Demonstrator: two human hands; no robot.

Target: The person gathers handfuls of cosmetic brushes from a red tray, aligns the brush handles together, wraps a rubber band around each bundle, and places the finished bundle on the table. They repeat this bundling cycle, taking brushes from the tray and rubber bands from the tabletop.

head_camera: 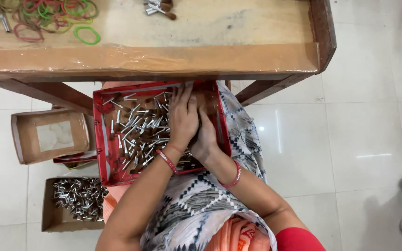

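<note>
At centre frame, in a red box point(99, 139) on the lap, the left hand point(183, 116) lies flat, fingers spread over small silver-tipped brushes point(136, 130), seemingly gathering them; the right hand point(205, 135) curls beside it (contents hidden). Upper left, rubber bands point(87, 35) wait on the table point(164, 60)

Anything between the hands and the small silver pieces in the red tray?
Nothing visible. Left hand and right hand already rest inside the red tray, directly on the silver pieces. The wooden table edge sits above the tray's far side, clear of both hands.
</note>
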